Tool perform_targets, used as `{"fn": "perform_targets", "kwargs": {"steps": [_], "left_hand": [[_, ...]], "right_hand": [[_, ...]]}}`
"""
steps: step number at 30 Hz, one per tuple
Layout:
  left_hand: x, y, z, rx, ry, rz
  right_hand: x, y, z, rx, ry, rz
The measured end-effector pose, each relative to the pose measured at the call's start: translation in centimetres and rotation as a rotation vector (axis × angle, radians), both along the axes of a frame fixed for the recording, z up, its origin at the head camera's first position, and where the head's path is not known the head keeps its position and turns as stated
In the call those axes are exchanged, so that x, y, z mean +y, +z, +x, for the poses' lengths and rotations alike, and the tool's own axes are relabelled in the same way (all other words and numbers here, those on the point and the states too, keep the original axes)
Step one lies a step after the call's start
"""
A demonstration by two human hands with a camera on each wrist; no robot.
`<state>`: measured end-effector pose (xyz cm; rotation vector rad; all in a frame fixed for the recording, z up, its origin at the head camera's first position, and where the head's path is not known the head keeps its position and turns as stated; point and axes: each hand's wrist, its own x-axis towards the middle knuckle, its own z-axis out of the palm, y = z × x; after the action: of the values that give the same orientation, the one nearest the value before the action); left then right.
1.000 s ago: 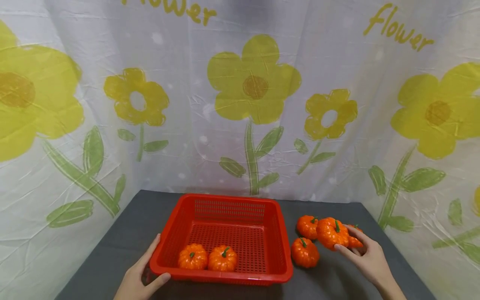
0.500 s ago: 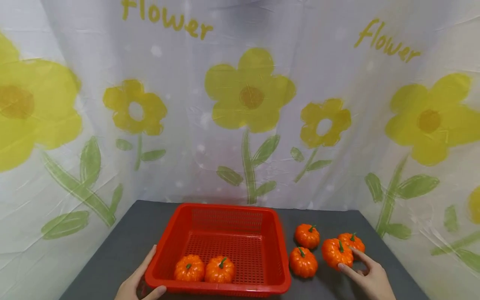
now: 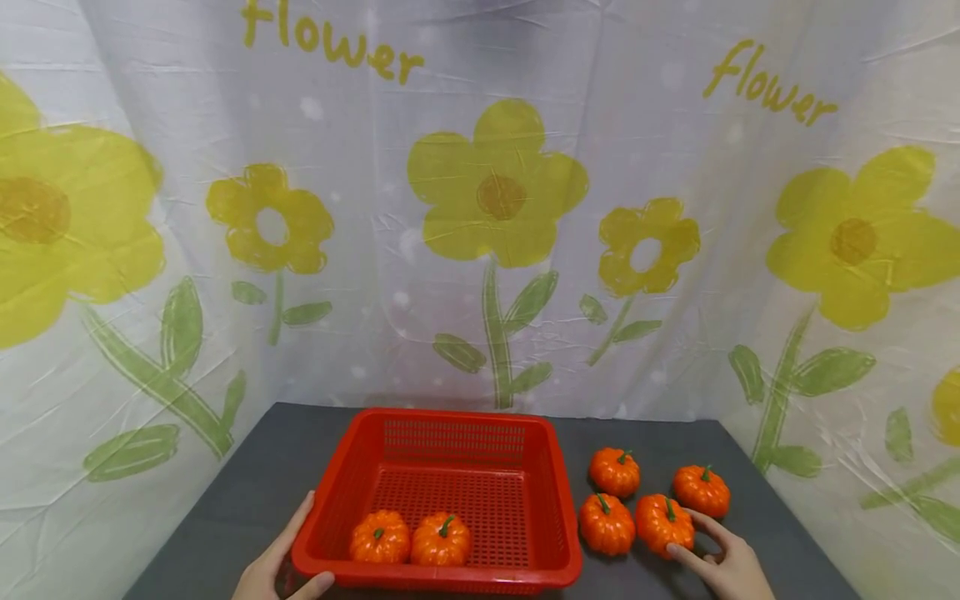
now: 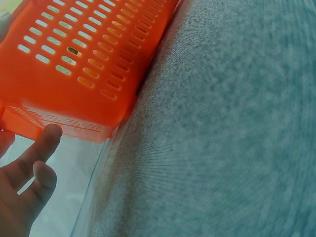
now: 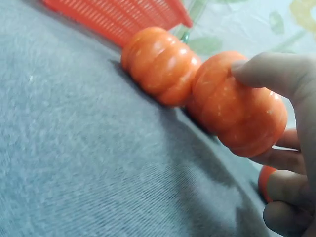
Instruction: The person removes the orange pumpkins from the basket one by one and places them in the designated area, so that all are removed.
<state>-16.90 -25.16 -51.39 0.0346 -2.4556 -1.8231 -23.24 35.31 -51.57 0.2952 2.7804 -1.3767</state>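
Note:
In the head view, my left hand (image 3: 279, 557) holds the near left corner of a red plastic basket (image 3: 551, 575), thumb on the front rim and fingers along the left side. Two toy pumpkins (image 3: 441, 540) with green stems sit inside, side by side near the front. My right hand (image 3: 723, 562) pinches an orange pumpkin (image 3: 663, 523) between thumb and fingers. The right wrist view has this held pumpkin (image 5: 237, 108) close against a neighbouring pumpkin (image 5: 160, 66); whether it bears on the tabletop is hard to tell.
To the right of the basket stand other pumpkins: one at the back (image 3: 615, 472), one beside the basket wall (image 3: 607, 525) and one at the far right (image 3: 702, 491). A dark grey tabletop (image 3: 300, 433) lies below. A flower-printed curtain (image 3: 360, 333) surrounds its back and sides.
My right hand has brought its pumpkin down and nearer, ending beside the pumpkin next to the basket. The far right pumpkin has come into fuller view. My left hand keeps its hold; the view tilted slightly.

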Motion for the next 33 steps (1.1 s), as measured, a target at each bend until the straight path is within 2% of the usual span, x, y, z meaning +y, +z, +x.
{"fn": "perform_targets", "kwargs": {"steps": [9, 15, 25, 33], "left_hand": [[0.0, 0.3, 0.0, 0.011, 0.01, -0.046], [-0.1, 0.5, -0.2, 0.013, 0.029, -0.115], [0.0, 0.4, 0.0, 0.02, 0.021, -0.115], [-0.1, 0.6, -0.1, -0.008, 0.017, -0.156]], "right_hand": [[0.0, -0.8, -0.7, 0.0, 0.029, 0.055], [0.4, -0.6, -1.3, -0.019, 0.048, 0.109], [0.5, -0.8, -0.9, -0.041, 0.045, 0.116], [0.6, -0.6, -0.8, -0.051, 0.057, 0.145]]}}
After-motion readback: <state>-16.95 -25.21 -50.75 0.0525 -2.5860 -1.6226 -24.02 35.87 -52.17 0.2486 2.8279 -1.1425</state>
